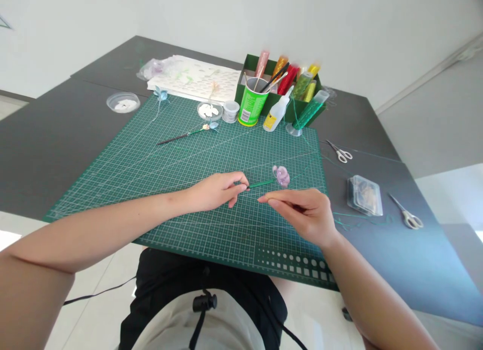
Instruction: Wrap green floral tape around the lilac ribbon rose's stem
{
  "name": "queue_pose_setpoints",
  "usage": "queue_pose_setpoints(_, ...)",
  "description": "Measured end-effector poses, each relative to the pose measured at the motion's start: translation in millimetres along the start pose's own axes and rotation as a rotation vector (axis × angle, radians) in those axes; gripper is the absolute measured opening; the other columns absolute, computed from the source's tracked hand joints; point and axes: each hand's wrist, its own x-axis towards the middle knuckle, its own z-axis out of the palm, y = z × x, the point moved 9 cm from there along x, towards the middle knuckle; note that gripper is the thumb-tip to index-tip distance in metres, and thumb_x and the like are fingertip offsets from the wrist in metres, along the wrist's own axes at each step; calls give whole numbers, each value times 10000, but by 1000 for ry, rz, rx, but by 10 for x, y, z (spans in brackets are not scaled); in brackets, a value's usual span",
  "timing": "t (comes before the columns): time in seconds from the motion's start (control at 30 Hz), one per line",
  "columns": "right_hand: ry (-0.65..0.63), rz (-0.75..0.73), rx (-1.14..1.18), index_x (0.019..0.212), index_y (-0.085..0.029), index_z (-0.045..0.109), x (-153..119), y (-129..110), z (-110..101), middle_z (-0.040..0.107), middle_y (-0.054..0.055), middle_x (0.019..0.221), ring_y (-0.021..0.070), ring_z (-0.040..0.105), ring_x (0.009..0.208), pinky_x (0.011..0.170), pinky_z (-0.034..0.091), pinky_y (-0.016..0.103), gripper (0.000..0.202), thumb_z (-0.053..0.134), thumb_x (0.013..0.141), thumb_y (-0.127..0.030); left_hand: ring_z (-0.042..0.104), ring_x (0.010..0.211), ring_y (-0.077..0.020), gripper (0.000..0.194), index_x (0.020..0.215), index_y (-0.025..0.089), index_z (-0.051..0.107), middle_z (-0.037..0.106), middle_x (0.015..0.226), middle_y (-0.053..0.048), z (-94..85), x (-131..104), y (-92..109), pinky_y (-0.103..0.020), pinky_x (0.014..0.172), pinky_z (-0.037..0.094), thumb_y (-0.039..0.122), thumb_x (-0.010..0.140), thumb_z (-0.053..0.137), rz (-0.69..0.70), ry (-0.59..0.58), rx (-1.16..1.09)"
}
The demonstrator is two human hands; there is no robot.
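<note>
Between its thumb and fingers, my left hand grips the dark end of a thin green-wrapped stem. A pale purple artificial flower tops that stem and points to the right, just over the green cutting mat. My right hand is pinched closed, nearer to me and slightly right of the stem. Whatever lies in that pinch is too fine to make out. Further back on the mat rests a dark-and-green stem with small cream and blue blossoms. A light blue flower lies at the mat's far left corner.
At the back, a dark green box holds colored thread spools beside a green can, a glue bottle and a green spool. Rightward lie scissors, a clear case and more scissors. A dish sits left.
</note>
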Motion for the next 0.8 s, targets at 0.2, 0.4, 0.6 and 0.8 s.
queue_pose_setpoints(0.2,122,23,19,982,-236,864,-35,-10,-200,665,-4,535,87,446,391,377,304,235,143,730,930,-239,539,468,-80,181,976,202,642,757,725,63,217,-90,163,-221,570,384,253,1053,486,116,-135,190)
queue_pose_setpoints(0.4,205,106,-39,959,-261,868,18,113,-273,784,24,722,108,534,446,397,378,234,145,734,904,-249,651,544,-86,171,968,200,711,771,717,59,330,-126,240,-202,608,434,203,1034,553,198,-182,202)
queue_pose_setpoints(0.6,160,186,-55,985,-258,861,79,343,-211,823,51,944,192,726,705,546,532,274,172,707,918,-297,704,613,-94,157,994,205,738,781,734,57,378,-149,270,-196,630,458,194,1028,585,244,-215,198)
queue_pose_setpoints(0.8,70,218,-80,985,-238,857,104,495,-154,822,59,977,183,717,686,561,532,278,203,689,928,-336,742,694,-104,142,1044,226,753,794,776,68,375,-194,303,-198,644,460,220,1027,612,293,-203,284)
